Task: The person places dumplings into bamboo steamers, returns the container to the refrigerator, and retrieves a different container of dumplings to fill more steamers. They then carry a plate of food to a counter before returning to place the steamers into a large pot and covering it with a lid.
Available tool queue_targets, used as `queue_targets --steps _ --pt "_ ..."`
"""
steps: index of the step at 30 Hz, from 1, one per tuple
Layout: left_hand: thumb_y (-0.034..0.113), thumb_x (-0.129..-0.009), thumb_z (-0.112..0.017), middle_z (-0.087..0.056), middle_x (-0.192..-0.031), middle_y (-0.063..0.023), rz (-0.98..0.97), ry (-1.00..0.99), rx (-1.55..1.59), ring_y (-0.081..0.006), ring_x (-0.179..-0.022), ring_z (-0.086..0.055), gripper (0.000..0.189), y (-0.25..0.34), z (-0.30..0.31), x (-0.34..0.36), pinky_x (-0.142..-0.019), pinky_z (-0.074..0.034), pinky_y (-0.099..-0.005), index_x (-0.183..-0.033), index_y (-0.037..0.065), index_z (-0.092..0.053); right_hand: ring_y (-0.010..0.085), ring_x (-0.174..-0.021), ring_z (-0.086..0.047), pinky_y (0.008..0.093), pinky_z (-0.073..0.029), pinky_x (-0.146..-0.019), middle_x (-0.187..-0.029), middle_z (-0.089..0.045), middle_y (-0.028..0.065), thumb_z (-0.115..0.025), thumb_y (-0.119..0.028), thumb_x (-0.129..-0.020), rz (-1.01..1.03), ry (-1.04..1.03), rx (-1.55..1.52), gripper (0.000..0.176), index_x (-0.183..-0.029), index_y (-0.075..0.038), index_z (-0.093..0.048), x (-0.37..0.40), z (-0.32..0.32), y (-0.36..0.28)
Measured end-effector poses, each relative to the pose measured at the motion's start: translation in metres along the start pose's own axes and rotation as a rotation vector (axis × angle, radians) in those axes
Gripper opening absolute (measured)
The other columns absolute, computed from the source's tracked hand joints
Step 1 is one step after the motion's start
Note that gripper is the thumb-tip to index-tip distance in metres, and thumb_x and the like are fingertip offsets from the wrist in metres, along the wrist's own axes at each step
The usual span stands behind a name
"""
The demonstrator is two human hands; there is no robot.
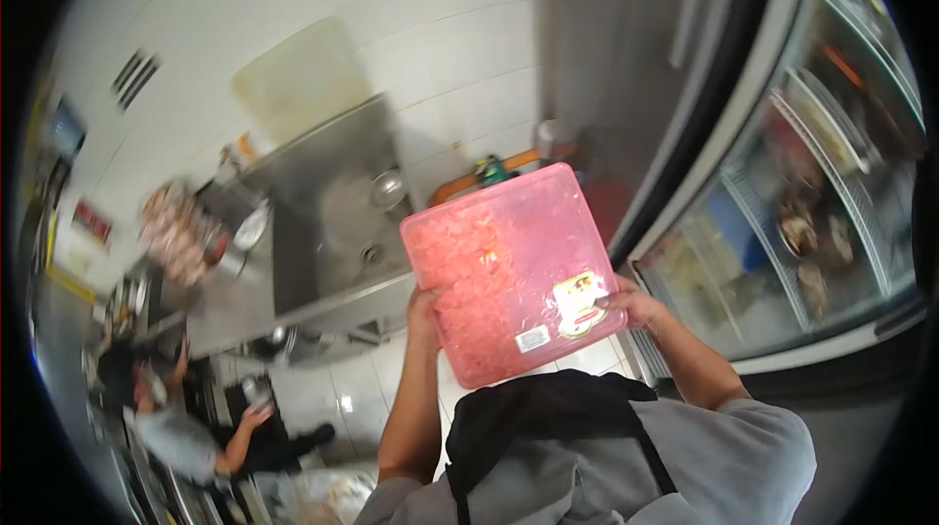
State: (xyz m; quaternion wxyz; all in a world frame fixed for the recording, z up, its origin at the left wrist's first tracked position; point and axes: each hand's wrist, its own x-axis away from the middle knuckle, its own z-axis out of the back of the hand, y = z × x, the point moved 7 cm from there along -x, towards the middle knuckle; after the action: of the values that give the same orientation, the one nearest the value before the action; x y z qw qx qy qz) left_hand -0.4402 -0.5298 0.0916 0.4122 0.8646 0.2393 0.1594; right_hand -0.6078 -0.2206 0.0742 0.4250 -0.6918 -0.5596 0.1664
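Note:
A large, flat pink plastic container (533, 241) is held out in front of my chest, tilted in view. Pale, chunky pieces show through its left half, and two labels are stuck near its lower right corner. My left hand (424, 315) is closed on the container's left edge, its fingers partly hidden beneath. At the right edge, my right hand (636, 305) grips it with the thumb on top beside the larger label.
On my right a lit glass-front fridge (773, 222) has wire shelves of food. Ahead is a steel sink (337, 212) with a metal bowl (388, 189). A heap of pale pieces (176, 232) sits on the counter. Another person (181, 427) crouches or sits at lower left.

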Motion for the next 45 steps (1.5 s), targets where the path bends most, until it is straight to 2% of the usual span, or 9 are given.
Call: queue_targets --steps 3,9,12,17,22,28,34,40,45 --pt "0.033 -0.097 -0.055 -0.058 -0.128 -0.0107 0.053 -0.002 -0.073 -0.0216 -0.117 -0.057 0.053 0.04 -0.078 -0.081 -0.098 -0.048 -0.0366 -0.138 0.0 -0.044 0.0245 -0.123 -0.056 0.04 -0.044 -0.106 -0.134 -0.056 0.0144 -0.071 -0.001 -0.079 0.19 0.131 -0.04 0.073 -0.144 -0.001 -0.037 0.024 -0.004 -0.008" --pt "0.041 -0.103 -0.046 -0.055 -0.132 -0.0092 0.108 -0.35 -0.532 -0.0188 -0.12 -0.053 0.056 -0.019 -0.159 -0.237 -0.103 -0.042 -0.034 -0.142 0.001 -0.04 0.0262 -0.129 -0.049 0.0426 -0.038 -0.11 -0.14 -0.05 0.0159 -0.079 -0.008 -0.073 0.484 0.295 -0.268 0.094 -0.15 -0.004 -0.025 0.058 -0.044 -0.02" --pt "0.042 -0.103 -0.045 -0.054 -0.134 -0.009 0.475 -0.666 -0.315 -0.0183 -0.119 -0.053 0.056 -0.055 -0.242 -0.238 -0.103 -0.041 -0.0331 -0.142 0.002 -0.04 0.0288 -0.126 -0.052 0.0434 -0.04 -0.109 -0.138 -0.052 0.0164 -0.079 -0.005 -0.064 0.578 0.608 -0.166 0.1 -0.149 -0.004 -0.026 0.083 -0.07 -0.021" --pt "0.041 -0.103 -0.045 -0.056 -0.126 -0.0068 0.398 -0.956 -0.256 -0.0161 -0.115 -0.051 0.046 -0.068 -0.353 -0.189 -0.102 -0.04 -0.0322 -0.133 0.007 -0.049 0.0312 -0.119 -0.057 0.0465 -0.048 -0.102 -0.133 -0.054 0.0187 -0.08 -0.024 -0.067 0.863 0.978 -0.278 0.093 -0.144 -0.001 -0.034 0.124 -0.095 -0.001" --pt "0.034 -0.105 -0.044 -0.056 -0.095 0.0023 0.196 -1.158 -0.524 -0.0059 -0.087 -0.046 0.032 -0.114 -0.381 -0.182 -0.079 -0.042 -0.0247 -0.106 0.006 -0.058 0.0314 -0.121 -0.056 0.0444 -0.046 -0.104 -0.134 -0.053 0.0187 -0.078 -0.025 -0.068 0.925 1.215 -0.307 0.094 -0.146 -0.001 -0.031 0.121 -0.119 0.047" --pt "0.027 -0.105 -0.045 -0.063 -0.113 -0.0058 0.714 -1.306 -0.406 -0.0131 -0.103 -0.058 0.033 -0.154 -0.386 -0.132 -0.095 -0.044 -0.0304 -0.124 0.004 -0.058 0.0343 -0.121 -0.057 0.048 -0.047 -0.103 -0.134 -0.053 0.0218 -0.078 -0.018 -0.066 1.104 1.284 -0.394 0.095 -0.145 0.002 -0.031 0.101 -0.16 0.08" --pt "0.019 -0.104 -0.043 -0.059 -0.124 -0.0092 0.92 -1.512 -0.208 -0.0202 -0.112 -0.06 0.039 -0.149 -0.383 -0.093 -0.099 -0.049 -0.0387 -0.14 0.005 -0.046 0.0317 -0.126 -0.052 0.045 -0.045 -0.106 -0.14 -0.048 0.0187 -0.077 -0.01 -0.059 1.135 1.347 -0.347 0.105 -0.149 -0.003 -0.024 0.096 -0.2 0.094" --pt "0.008 -0.1 -0.042 -0.064 -0.116 -0.0102 1.212 -1.369 -0.144 -0.0224 -0.107 -0.063 0.032 -0.173 -0.374 -0.074 -0.094 -0.052 -0.0397 -0.13 0.006 -0.054 0.0327 -0.128 -0.051 0.0456 -0.044 -0.107 -0.141 -0.047 0.0186 -0.074 -0.005 -0.056 1.198 1.35 -0.369 0.108 -0.15 -0.005 -0.024 0.097 -0.22 0.1" --pt "0.016 -0.103 -0.044 -0.065 -0.112 -0.01 1.117 -1.335 -0.257 -0.0221 -0.105 -0.064 0.026 -0.208 -0.365 -0.085 -0.093 -0.053 -0.0402 -0.121 0.004 -0.058 0.0319 -0.125 -0.053 0.0449 -0.046 -0.105 -0.138 -0.05 0.018 -0.072 -0.004 -0.053 1.17 1.344 -0.423 0.108 -0.15 -0.005 -0.024 0.104 -0.209 0.114"
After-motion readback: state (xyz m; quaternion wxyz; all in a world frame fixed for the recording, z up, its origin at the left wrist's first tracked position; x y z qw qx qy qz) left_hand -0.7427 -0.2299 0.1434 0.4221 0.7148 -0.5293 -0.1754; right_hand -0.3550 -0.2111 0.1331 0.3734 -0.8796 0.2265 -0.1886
